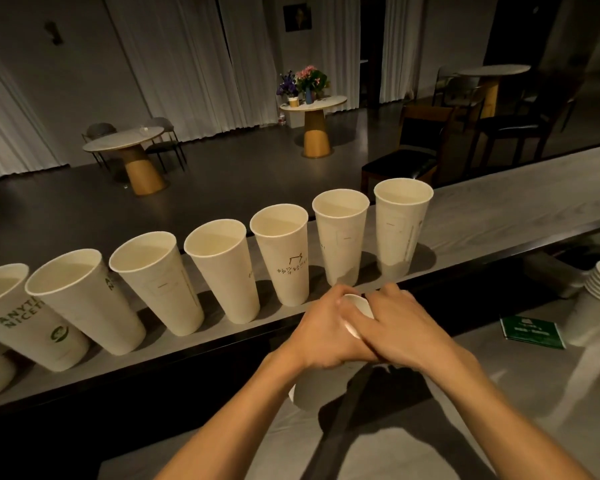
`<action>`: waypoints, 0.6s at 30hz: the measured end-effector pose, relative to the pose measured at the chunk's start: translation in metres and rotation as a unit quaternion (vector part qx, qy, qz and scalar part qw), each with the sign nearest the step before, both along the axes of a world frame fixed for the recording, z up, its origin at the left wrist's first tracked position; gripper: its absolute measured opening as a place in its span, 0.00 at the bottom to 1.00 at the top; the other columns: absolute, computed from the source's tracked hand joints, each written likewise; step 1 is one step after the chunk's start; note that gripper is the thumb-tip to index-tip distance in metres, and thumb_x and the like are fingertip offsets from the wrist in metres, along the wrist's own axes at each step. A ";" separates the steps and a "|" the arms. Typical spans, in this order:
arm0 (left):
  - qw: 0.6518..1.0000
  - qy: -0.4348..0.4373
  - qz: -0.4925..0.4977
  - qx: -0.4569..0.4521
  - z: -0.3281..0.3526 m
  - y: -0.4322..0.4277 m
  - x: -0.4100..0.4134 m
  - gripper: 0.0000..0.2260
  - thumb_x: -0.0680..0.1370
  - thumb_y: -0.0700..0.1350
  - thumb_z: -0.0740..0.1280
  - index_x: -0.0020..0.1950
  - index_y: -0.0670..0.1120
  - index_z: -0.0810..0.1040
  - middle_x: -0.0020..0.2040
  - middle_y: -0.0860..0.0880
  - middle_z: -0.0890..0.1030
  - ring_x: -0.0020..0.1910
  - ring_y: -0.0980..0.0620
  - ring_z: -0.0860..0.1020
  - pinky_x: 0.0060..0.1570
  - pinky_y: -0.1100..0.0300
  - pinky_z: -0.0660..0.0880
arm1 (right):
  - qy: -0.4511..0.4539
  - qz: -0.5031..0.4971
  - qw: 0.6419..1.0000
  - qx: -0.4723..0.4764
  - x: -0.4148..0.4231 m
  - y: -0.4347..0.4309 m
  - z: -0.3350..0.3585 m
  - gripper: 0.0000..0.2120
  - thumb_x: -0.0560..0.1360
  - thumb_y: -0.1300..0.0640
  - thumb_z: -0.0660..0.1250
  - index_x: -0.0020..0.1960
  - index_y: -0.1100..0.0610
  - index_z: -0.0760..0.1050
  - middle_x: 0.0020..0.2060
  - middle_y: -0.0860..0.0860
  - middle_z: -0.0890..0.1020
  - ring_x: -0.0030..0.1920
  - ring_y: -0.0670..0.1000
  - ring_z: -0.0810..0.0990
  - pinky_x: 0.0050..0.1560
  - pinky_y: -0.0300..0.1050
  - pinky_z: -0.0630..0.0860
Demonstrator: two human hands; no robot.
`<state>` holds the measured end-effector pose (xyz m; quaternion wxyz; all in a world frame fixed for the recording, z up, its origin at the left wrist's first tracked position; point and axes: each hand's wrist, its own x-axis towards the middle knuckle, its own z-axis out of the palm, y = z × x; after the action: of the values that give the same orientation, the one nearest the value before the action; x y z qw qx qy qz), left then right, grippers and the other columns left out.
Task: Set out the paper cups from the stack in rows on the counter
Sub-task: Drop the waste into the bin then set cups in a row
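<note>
Grey desk [499, 216] bears the cup row [281, 251]; left hand [321, 329] and right hand [400, 327] clasp the stack [357, 306]: twist off just 1

Pale curtains [177, 64] hung along the far wall, with a dark framed picture [297, 17] between them. Three round tables stood on the dark floor: one at left [118, 143], one in the middle [329, 101] bearing flowers [305, 79], one at far right [494, 69]. A dark-seated chair [413, 161] stood nearer. A green card [530, 332] lay flat at lower right.
</note>
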<state>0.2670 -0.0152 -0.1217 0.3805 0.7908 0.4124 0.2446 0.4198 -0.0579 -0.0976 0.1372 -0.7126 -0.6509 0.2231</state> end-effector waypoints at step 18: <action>0.998 -0.021 0.000 0.059 0.003 -0.004 0.009 0.35 0.65 0.61 0.79 0.66 0.60 0.67 0.58 0.58 0.80 0.56 0.58 0.81 0.54 0.51 0.83 | -0.001 0.015 0.996 0.090 0.001 -0.007 0.007 0.20 0.83 0.39 0.52 0.60 0.52 0.72 0.54 0.52 0.74 0.57 0.51 0.70 0.55 0.44 0.65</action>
<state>0.2762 -0.0195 -0.1187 0.3420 0.8067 0.3890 0.2846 0.4211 -0.0651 -0.0908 0.1968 -0.6880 -0.6789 0.1643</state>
